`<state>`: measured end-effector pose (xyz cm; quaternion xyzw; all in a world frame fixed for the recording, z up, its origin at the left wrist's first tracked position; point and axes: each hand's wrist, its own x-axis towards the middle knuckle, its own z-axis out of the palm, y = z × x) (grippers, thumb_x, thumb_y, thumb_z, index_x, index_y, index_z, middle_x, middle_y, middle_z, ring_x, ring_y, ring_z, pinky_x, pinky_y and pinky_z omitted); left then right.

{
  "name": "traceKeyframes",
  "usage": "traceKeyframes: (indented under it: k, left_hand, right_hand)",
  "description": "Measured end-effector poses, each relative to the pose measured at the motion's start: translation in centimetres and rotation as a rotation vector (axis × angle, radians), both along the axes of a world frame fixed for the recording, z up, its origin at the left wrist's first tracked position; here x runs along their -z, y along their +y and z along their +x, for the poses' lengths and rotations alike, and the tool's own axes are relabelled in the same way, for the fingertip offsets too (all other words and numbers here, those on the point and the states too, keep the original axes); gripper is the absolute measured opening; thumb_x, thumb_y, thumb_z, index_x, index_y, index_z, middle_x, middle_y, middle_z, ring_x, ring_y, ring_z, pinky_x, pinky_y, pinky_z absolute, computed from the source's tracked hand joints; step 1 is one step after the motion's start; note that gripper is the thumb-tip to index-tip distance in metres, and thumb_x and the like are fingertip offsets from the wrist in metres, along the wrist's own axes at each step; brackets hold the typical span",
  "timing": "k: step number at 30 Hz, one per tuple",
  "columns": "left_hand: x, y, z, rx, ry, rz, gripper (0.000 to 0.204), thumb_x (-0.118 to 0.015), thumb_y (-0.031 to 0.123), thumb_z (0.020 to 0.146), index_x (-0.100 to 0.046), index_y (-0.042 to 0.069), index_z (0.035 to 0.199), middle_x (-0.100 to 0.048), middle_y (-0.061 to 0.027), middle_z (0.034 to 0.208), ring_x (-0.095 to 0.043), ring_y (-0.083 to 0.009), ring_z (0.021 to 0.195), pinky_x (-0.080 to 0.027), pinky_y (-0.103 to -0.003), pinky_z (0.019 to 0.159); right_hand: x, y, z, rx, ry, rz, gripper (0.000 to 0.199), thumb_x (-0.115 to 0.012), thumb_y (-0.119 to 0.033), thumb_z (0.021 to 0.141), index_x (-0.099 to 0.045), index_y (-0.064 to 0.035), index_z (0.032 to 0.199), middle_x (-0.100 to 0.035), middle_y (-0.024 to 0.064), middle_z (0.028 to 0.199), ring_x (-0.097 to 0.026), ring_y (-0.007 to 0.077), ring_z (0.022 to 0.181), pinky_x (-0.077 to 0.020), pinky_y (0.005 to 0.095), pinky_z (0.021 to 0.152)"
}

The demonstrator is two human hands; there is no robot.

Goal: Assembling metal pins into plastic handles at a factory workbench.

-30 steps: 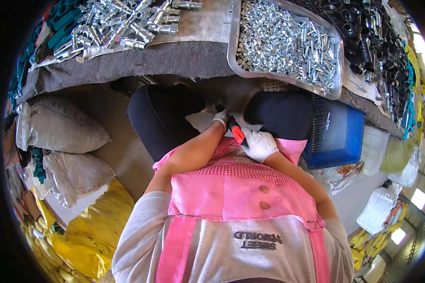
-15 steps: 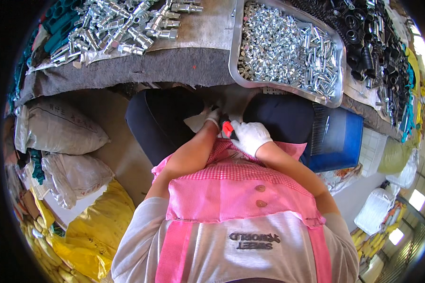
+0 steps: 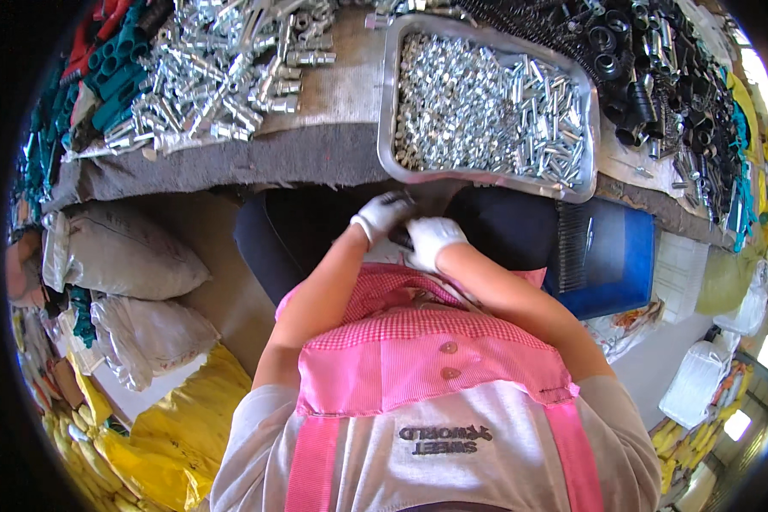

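My left hand [image 3: 383, 216], in a white glove with dark fingertips, is bent over just above my lap, between my knees. Close beside it, slightly nearer to me, my gloved right hand [image 3: 436, 240] has its fingers curled in. A small dark thing [image 3: 400, 236] shows between the two hands. Most of it is covered by the fingers, so its kind cannot be told. Beyond my hands, on the bench edge, stands a metal tray [image 3: 387, 111] filled with small shiny metal pieces [image 3: 452, 102] and, at its right, slim metal pins [image 3: 550, 119].
Metal fittings [image 3: 222, 72] lie heaped on the bench at the far left, beside teal grips [image 3: 119, 64]. Black parts and springs [image 3: 640, 77] cover the right. A blue bin [image 3: 614, 256] stands by my right knee; sacks [image 3: 128, 252] and a yellow sheet [image 3: 175, 427] lie left.
The red and black thing by my right hand has gone out of sight. My left hand has come up and back into fuller view, beside the right. The whole view has shifted slightly.
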<state>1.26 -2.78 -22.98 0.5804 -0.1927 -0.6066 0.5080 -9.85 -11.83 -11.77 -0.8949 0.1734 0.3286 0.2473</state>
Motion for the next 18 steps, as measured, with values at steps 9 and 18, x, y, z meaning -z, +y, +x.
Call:
traceKeyframes:
  k: [9, 18]
  left_hand:
    - [1.5, -1.3, -4.8, -0.105, -0.869, 0.380, 0.040, -0.046, 0.042, 0.089, -0.066, 0.007, 0.091, -0.063, -0.0242, 0.090, -0.060, -0.0430, 0.087, -0.048, -0.051, 0.076]
    - [0.6, -0.9, -4.2, -0.190, -0.870, 0.337, 0.029, -0.054, 0.029, 0.088, -0.066, 0.004, 0.094, -0.063, -0.0247, 0.089, -0.059, -0.0424, 0.088, -0.049, -0.045, 0.073]
  right_hand:
    - [8.1, 2.1, -3.1, 0.344, -0.090, -0.053, 0.033, -0.058, -0.030, 0.077, -0.067, -0.0061, 0.098, -0.065, 0.0224, 0.098, -0.064, 0.0362, 0.088, -0.0515, 0.0466, 0.076]
    - [8.7, 2.4, -2.5, 0.295, -0.127, -0.059, 0.033, -0.059, -0.030, 0.076, -0.069, -0.0023, 0.089, -0.067, 0.0206, 0.089, -0.066, 0.0344, 0.085, -0.0512, 0.0458, 0.077]
